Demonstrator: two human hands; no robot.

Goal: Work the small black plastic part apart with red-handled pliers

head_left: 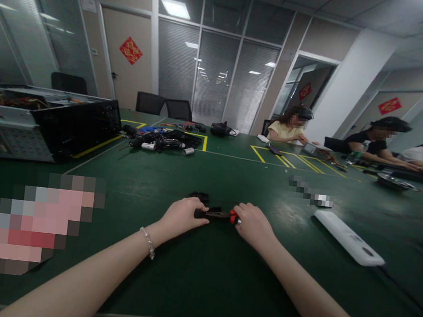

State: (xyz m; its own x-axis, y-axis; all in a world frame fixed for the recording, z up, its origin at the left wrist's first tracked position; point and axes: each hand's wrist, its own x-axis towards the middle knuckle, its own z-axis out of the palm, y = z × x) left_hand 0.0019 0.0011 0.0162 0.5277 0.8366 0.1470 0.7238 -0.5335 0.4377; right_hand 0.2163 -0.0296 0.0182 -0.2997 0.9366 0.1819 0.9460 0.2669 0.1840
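Note:
In the head view, my right hand (pixel 255 226) is closed around the red handles of a pair of pliers (pixel 220 214), whose dark jaws point left. My left hand (pixel 181 217) pinches a small black piece (pixel 200 214) at the jaw end; its exact kind is hard to make out. Both hands are low over the green table, close together near its middle. Just beyond my left fingers lies another small black object (pixel 200 196), partly hidden by the hand.
A white power strip-like bar (pixel 348 238) with a black cord lies at right. An open computer case (pixel 78 129) stands at far left. Heaped cables (pixel 172 138) lie further back, and a metal dish (pixel 396 183) sits far right. Several people work across the table.

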